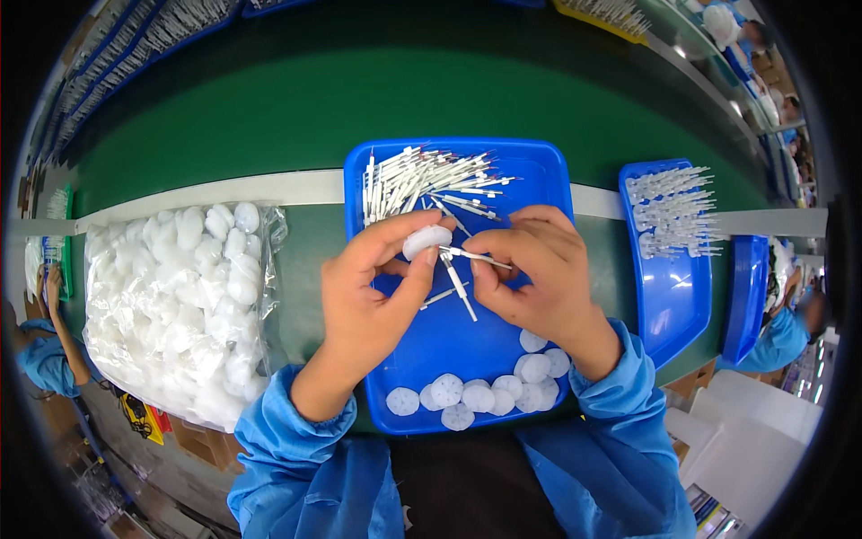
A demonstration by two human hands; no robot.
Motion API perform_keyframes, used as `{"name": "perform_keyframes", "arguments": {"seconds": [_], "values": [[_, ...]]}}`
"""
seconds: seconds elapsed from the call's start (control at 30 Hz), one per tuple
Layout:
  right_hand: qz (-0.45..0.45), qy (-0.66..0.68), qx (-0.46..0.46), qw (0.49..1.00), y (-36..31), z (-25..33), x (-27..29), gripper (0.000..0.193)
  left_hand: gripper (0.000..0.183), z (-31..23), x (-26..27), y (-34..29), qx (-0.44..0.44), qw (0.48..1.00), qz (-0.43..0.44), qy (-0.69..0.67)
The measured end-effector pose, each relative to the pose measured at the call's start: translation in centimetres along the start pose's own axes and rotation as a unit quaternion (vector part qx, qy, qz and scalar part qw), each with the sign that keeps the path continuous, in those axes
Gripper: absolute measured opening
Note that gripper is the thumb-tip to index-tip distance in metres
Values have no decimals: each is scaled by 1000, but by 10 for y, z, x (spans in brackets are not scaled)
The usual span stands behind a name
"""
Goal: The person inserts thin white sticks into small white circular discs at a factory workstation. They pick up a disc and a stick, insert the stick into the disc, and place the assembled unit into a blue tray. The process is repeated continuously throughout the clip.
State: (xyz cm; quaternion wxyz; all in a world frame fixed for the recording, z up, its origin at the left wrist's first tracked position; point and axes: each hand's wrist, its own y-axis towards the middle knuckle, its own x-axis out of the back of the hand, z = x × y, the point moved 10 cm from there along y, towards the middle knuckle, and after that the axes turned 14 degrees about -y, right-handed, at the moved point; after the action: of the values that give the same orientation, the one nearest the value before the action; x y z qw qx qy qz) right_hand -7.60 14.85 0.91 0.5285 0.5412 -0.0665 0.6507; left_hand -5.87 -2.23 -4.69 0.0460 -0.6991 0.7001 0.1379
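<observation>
Above the large blue tray [413, 355], my left hand [364, 283] pinches a translucent white plastic disc [427, 241] between thumb and fingertips. Close beside it, my right hand [540, 269] has its fingers closed on a thin white plastic rod [476, 257], whose inner end is at the disc. Another white rod [457, 286] slants downward just under the disc; whether it is held too, I cannot tell. A heap of similar white rods [409, 184] fills the tray's far left part. Several loose white discs [480, 397] lie along its near edge.
To the left sits a clear plastic bag [171, 305] full of white discs. At the right, a smaller blue tray [669, 310] carries rows of white pieces [669, 211]. Other trays of rods [135, 54] line the green bench's [359, 99] far side. Co-workers sit at both sides.
</observation>
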Motion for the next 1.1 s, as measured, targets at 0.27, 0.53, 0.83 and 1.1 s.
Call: {"name": "perform_keyframes", "arguments": {"seconds": [0.27, 0.53, 0.83, 1.1], "values": [[8, 23, -12, 1000, -3, -1, -1, 25, 34, -10, 3, 2, -10, 1000, -6, 1], [26, 67, -66, 995, -8, -7, -4, 24, 37, -26, 1, 3, -124, 981, 7, 150], [58, 116, -140, 982, -10, -8, -10, 15, 40, -27, -2, 2, -111, 975, 3, 193], [23, 48, -115, 992, -10, -11, -12, 12, 39, -44, -22, -4, -230, 914, 46, 331]]}}
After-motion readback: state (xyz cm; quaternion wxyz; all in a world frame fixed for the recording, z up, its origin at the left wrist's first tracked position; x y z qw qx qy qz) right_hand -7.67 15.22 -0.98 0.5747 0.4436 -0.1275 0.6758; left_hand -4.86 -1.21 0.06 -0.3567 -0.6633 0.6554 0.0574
